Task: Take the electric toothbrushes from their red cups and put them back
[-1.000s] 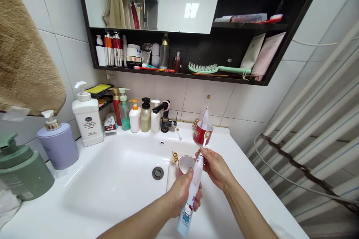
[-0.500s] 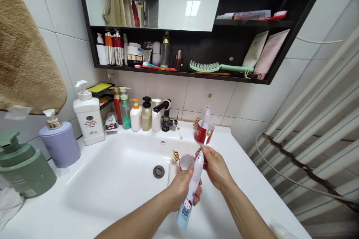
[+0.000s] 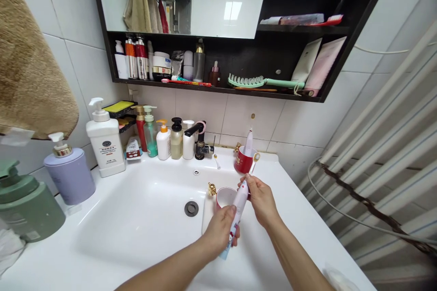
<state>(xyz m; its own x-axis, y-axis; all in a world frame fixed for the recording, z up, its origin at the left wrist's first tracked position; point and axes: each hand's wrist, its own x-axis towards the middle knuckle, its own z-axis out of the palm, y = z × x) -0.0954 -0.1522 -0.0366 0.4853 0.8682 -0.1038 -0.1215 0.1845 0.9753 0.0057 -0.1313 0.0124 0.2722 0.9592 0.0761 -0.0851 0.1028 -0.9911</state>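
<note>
Over the sink's right side, my left hand [image 3: 220, 228] is wrapped around the pale pink and blue handle of an electric toothbrush [image 3: 241, 196] with a cartoon print. At its upper end, my right hand [image 3: 262, 200] pinches the neck of the white brush head [image 3: 256, 158], its bristles pointing up and away. Just behind my left hand stands a red cup with a white inside [image 3: 225, 196] and a gold handle, partly hidden by the toothbrush. A second red cup [image 3: 243, 163] on the back ledge holds another electric toothbrush [image 3: 249, 142].
A small loose brush head [image 3: 217, 162] lies near the black faucet [image 3: 201, 141]. Several pump bottles [image 3: 164, 141] line the left and back of the white sink [image 3: 136, 209]. Above hangs a dark cabinet [image 3: 246, 93] holding a green hairbrush [image 3: 262, 82]. Pipes run at the right.
The toothbrush handle has tilted, so its printed side shows less. Both hands remain on it, my right one still at the brush head's neck. The whole view has shifted slightly.
</note>
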